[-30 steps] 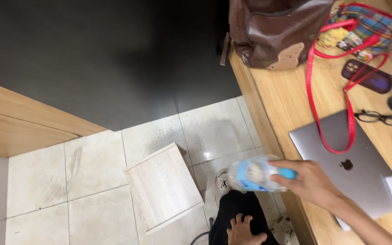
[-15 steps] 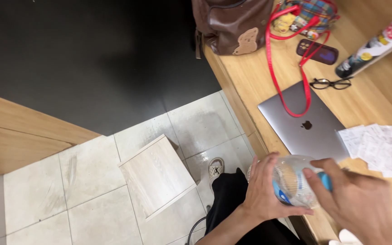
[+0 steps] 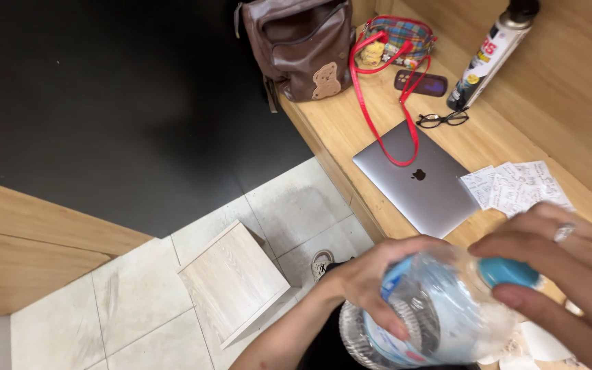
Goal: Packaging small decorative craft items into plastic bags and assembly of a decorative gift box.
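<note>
Clear plastic water bottle [image 3: 433, 312] with a blue cap [image 3: 508, 272] is held low in the view, above the near edge of the wooden worktop [image 3: 351, 130]. The left hand [image 3: 378, 274] is clenched around the bottle body, and the right hand [image 3: 570, 274] grips the cap with its fingertips. A closed grey laptop [image 3: 416, 178], papers [image 3: 515, 186] and black glasses [image 3: 442, 119] lie on the worktop behind the hands.

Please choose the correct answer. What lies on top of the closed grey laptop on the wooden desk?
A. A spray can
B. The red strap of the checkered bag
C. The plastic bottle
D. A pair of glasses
B: the red strap of the checkered bag loops across the corner of the laptop, while the glasses lie beside it on the desk.
</note>
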